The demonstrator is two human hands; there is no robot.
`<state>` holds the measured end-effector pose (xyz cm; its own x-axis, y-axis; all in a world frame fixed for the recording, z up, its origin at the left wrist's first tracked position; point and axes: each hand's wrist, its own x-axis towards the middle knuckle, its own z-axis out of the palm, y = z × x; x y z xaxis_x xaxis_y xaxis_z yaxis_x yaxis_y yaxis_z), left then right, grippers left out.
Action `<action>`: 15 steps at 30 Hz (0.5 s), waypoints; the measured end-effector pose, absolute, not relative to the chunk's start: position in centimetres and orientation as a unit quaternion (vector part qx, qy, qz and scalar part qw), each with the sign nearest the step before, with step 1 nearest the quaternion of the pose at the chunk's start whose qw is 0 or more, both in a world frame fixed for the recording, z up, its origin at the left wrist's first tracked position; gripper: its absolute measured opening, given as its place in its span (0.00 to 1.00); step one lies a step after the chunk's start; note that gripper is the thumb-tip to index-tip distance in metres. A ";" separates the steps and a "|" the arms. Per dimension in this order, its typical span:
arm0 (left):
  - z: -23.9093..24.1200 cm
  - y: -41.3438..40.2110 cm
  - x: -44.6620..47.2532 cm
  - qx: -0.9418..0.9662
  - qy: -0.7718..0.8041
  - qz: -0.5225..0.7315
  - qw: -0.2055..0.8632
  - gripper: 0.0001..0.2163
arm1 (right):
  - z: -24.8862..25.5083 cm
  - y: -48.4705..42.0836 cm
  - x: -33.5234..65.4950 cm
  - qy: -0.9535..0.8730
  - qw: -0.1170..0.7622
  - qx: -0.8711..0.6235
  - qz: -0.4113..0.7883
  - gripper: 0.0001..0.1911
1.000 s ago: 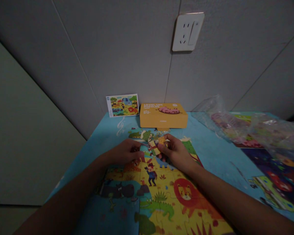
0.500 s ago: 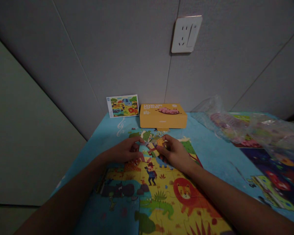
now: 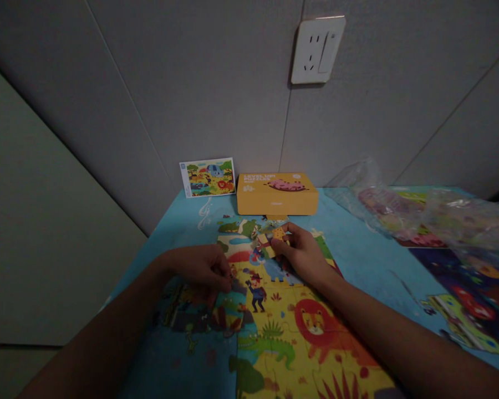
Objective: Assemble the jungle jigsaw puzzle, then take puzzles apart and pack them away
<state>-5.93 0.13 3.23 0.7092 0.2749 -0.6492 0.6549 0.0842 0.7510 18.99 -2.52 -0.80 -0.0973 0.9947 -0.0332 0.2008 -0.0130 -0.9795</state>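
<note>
Some pieces (image 3: pixel 267 245) pinched in right hand (image 3: pixel 303 256); hold of left hand (image 3: pixel 205 266) unclear.
Judged light, stiff card; grip by edges.

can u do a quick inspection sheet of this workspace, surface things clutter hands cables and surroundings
Surface: table blue, printed
Job's things: puzzle partly joined; piece above it; box and upright card at the back
Clutter: crumpled clear plastic at right
Left hand: over the puzzle's left side, grip unclear
Right hand: pinching the piece
Cables: nothing seen
Surroundings: grey wall with socket plate; pale panel at left
</note>
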 end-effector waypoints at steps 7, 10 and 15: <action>4.1 -1.2 -5.1 0.570 0.308 -0.332 0.686 0.12 | -0.6 -2.6 18.8 -0.569 0.410 -0.529 0.478 0.12; 3.5 -1.3 -4.9 0.575 0.289 -0.375 0.667 0.16 | -0.7 -2.5 18.8 -0.574 0.406 -0.535 0.469 0.12; 2.3 -1.2 -4.9 0.584 0.213 -0.408 0.669 0.15 | -0.7 -2.5 18.8 -0.576 0.403 -0.539 0.463 0.11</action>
